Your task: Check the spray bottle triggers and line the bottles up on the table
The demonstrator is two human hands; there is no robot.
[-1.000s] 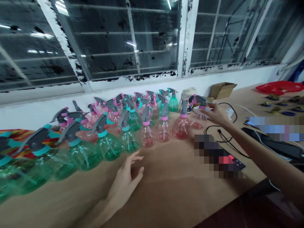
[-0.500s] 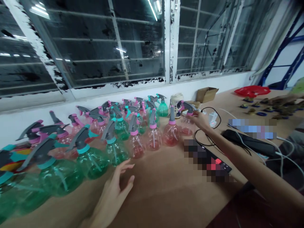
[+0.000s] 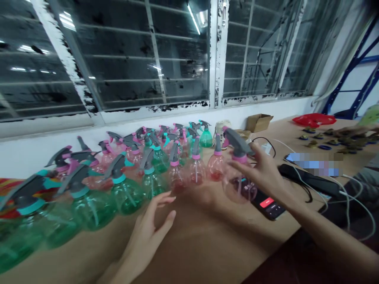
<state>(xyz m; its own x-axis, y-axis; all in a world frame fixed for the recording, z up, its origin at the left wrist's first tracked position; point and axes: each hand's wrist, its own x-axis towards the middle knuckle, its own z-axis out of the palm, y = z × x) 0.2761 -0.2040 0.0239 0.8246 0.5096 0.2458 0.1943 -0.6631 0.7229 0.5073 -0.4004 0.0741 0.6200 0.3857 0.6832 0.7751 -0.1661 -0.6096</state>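
One pink spray bottle (image 3: pixel 232 184), neck-pinched by right hand (image 3: pixel 262 169), could be dropped if grip slackens; left hand (image 3: pixel 151 223) spread.

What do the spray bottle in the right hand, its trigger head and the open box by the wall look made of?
Spray bottle: likely plastic, clear, fairly glossy, pink-tinted; the phone shows through it, though looks alone don't exclude glass.
Trigger head: probably plastic, opaque, smooth grey with pink parts.
Open box: seemingly cardboard, matte brown with thin, flat panels.

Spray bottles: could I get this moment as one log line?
Right hand: holding pink spray bottle | Left hand: open, empty, near green bottle
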